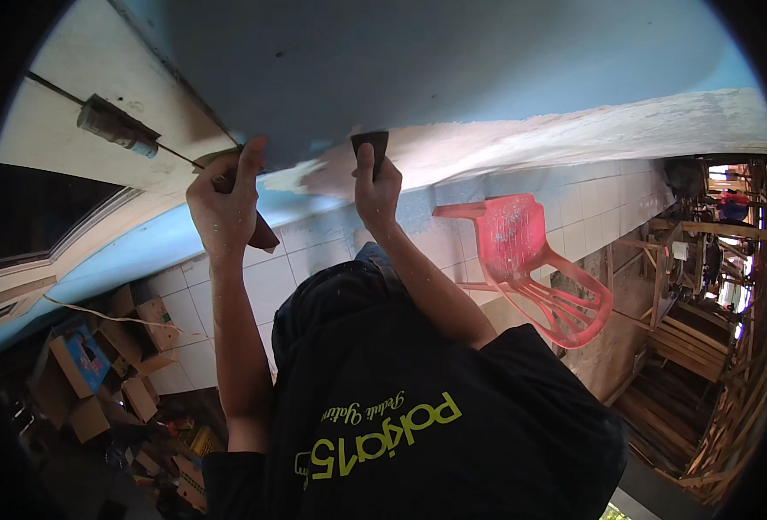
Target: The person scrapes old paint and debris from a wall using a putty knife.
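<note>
My right hand (376,186) is closed on a dark, flat, squarish piece (370,149), its thumb across the face. That piece rests against the blue wall (340,78), at the edge of a pale, bare patch (453,147). To the left, my left hand (226,208) is raised near the wall's corner, its fingers closed round a brown flat piece (264,237) that sticks out below the palm. I cannot make out whether either piece is sandpaper or a scraper. White dust specks dot both hands.
A dusty red plastic chair (522,243) stands at right on the white tiled floor (314,262). Open cardboard boxes (84,364) crowd the lower left. A grey cylinder (115,126) on a dark cord lies along the pale surface, upper left. Stacked timber (686,347) fills the far right.
</note>
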Demonstrator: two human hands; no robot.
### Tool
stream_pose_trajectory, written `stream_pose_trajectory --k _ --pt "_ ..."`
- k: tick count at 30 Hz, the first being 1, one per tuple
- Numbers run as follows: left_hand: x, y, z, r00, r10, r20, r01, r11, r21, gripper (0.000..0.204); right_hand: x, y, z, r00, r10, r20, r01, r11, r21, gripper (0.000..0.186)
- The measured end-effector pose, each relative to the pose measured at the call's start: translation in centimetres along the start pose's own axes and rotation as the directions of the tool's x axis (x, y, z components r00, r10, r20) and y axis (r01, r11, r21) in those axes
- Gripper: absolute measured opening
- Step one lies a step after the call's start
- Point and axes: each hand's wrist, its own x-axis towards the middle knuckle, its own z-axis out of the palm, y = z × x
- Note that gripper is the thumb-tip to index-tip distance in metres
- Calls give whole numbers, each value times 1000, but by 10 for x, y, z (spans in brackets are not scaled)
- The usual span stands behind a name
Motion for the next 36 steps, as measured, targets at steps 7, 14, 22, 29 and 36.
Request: stream_pose_trajectory --k 7,14,22,29,36 --pt "-1 1 -2 1000 10 15 -10 1000 5 42 8 -44 -1 993 103 65 -108 991 78 60" --pt "2 1 0 1000 6 7 -6 1000 -11 40 1 -25 -3 995 101 23 -101 995 6 55" --pt "0 2 -1 1000 16 10 -16 999 -47 39 7 -28 0 999 -21 -35 21 1000 5 55" --pt "3 0 -4 997 -2 80 7 998 -59 39 13 -46 4 996 85 11 -86 992 88 57" --pt "5 -1 -5 995 63 80 -58 996 -64 41 19 -46 -1 1000 17 -22 -17 1000 -21 58"
